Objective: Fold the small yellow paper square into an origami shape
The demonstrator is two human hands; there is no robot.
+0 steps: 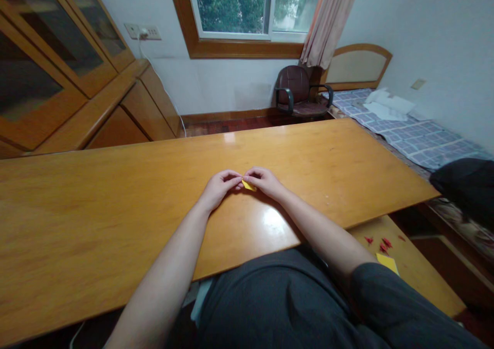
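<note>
A small folded piece of yellow paper (249, 186) sits between both of my hands over the middle of a long wooden table (116, 210). My left hand (219, 187) has its fingers curled and pinches the paper's left end. From the right, my right hand (264, 180) pinches the other end with fingers pressed together. Both hands rest on or just above the tabletop. Most of the paper is hidden under my fingertips.
A lower wooden surface (417, 272) at the right holds a yellow paper sheet (387, 262) and several small red folded pieces (382, 244). A dark chair (297, 91) stands under the window. A bed (417, 133) runs along the right; wooden cabinets (57, 81) stand left.
</note>
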